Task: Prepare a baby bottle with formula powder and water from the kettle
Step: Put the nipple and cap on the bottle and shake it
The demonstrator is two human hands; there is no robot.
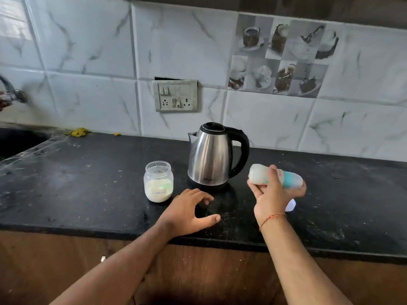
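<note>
Baby bottle (pixel 275 177): held sideways above the surface (pixel 88 190) in the right hand (pixel 272 194), fingers wrapped round it (likely for shaking). Left hand (pixel 189 211): open, empty, beside the lidless powder jar (pixel 158 181) and kettle (pixel 214 155), both kept within reach.

Two bare forearms are seen entering from the bottom edge, with no sleeves in view on either. The left hand (pixel 189 211) is shown without rings, a watch or any band. A thin red-orange thread (pixel 272 217) is worn around the right wrist, tied just below the right hand (pixel 269 194), with a small knot or bead visible along its length and one strand running slanted across the wrist. Short, unpainted nails can be made out on the left thumb and fingers. No other part of the person is caught by the head camera.
</note>
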